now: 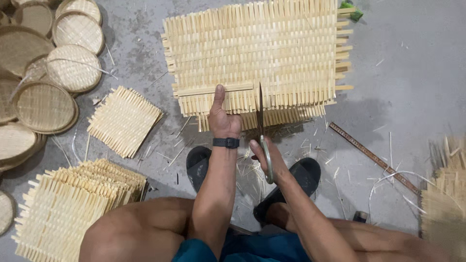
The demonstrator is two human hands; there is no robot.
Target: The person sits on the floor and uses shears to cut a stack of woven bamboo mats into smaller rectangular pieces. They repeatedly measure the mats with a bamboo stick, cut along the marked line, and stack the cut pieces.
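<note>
Round trays left of woven mat

The left hand shows only its back and thumb; the fingers are tucked under the near edge of the large woven bamboo mat — out of sight. The mat's far edge is cut off by the top of the frame. The right hand wraps the scissors, so the handle loops are largely concealed and the blades appear edge-on; whether they are apart cannot be told. The green object beyond the mat is mostly cropped — kind undeterminable. The round trays run off the left edge. The bundle of strips at right is blurred and cropped.
</note>
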